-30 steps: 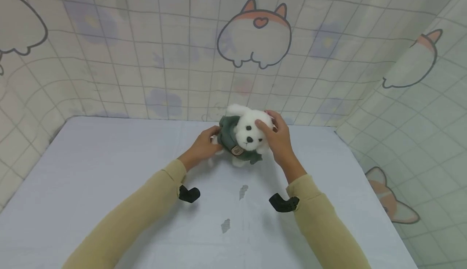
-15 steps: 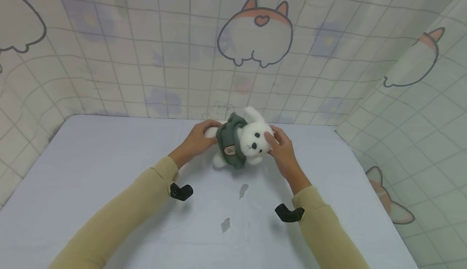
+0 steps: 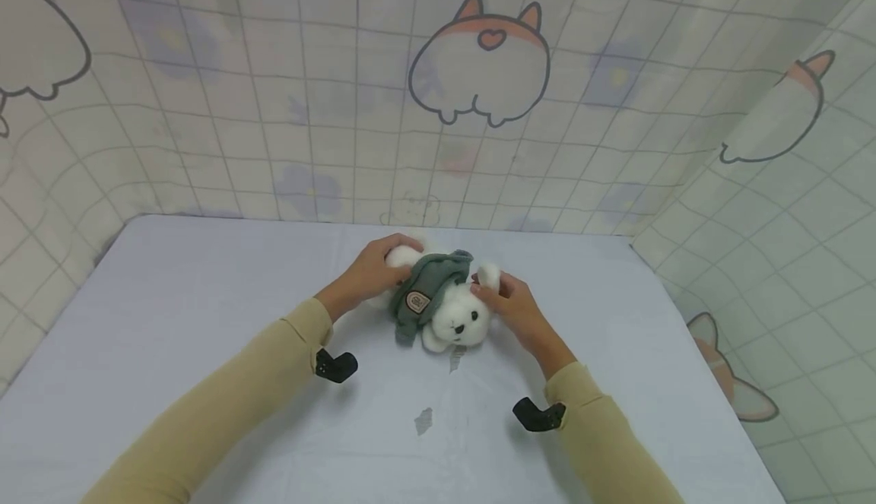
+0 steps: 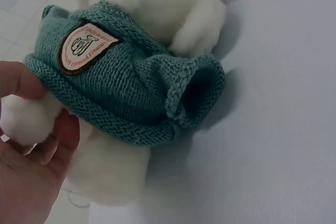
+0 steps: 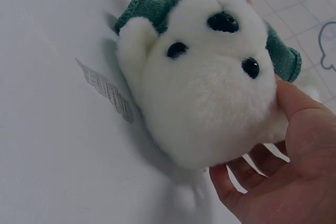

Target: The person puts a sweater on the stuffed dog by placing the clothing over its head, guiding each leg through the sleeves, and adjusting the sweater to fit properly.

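Observation:
A white plush dog (image 3: 461, 320) in a green knitted sweater (image 3: 433, 280) lies tilted on the table, its face toward the near right. A stitched badge (image 4: 86, 48) shows on the sweater's front. My left hand (image 3: 372, 267) grips the plush at its lower end; in the left wrist view, thumb and fingers curl round a white leg (image 4: 29, 119). At the head, my right hand (image 3: 515, 305) holds the side by one ear. The right wrist view shows the thumb on the side of the head (image 5: 210, 93) and fingers curled beneath it.
A white-covered table (image 3: 226, 299) spreads all around the plush, with a small grey mark (image 3: 423, 421) nearer me. Behind it hangs a checked curtain (image 3: 328, 93) with printed corgis; another checked side stands at the right. Black wrist devices (image 3: 539, 415) sit by the cuffs.
The plush dog has turned and come down nearer to me, its head swinging toward the near right. My left hand has shifted slightly left; my right hand has moved nearer with the head.

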The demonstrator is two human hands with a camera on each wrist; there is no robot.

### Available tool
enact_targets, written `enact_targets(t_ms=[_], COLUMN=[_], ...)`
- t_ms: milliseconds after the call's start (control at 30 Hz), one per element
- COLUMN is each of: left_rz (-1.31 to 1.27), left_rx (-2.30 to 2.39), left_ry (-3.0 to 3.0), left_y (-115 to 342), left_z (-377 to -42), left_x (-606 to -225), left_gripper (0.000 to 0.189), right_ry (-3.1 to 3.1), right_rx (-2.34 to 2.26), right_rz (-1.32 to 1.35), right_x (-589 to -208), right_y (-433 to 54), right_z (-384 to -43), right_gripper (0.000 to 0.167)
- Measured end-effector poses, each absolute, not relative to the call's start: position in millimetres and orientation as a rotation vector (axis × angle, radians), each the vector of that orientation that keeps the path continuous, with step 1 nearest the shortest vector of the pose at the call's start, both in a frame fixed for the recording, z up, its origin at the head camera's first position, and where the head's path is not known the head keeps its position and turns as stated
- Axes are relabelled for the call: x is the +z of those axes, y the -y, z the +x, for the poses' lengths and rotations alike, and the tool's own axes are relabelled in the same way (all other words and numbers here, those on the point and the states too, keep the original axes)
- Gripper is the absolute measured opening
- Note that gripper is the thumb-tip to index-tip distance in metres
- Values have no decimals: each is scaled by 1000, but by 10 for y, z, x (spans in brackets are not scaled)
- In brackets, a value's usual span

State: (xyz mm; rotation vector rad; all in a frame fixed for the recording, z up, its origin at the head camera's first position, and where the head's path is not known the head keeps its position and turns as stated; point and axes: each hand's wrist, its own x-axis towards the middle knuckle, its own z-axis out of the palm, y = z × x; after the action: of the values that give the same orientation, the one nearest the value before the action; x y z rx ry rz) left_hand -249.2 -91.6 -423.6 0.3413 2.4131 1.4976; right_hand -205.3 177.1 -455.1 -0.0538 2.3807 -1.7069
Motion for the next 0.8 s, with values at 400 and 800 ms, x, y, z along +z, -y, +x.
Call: enact_targets(t_ms=[400, 800], left_rz=[398, 417], left_rx=[1605, 1680], left_ry=[-2336, -2298], left_y=[1038, 1119], left_z=[-2461, -2431], left_x=[-4168, -4099], left_gripper=[38, 37], right_ry=[-2519, -2728], right_rx=[-1738, -1628], right_rz=[-220, -331], right_x=[-4314, -4066], right_y=[-1734, -1586], right_z=[-2183, -2286], right_gripper=[40, 18])
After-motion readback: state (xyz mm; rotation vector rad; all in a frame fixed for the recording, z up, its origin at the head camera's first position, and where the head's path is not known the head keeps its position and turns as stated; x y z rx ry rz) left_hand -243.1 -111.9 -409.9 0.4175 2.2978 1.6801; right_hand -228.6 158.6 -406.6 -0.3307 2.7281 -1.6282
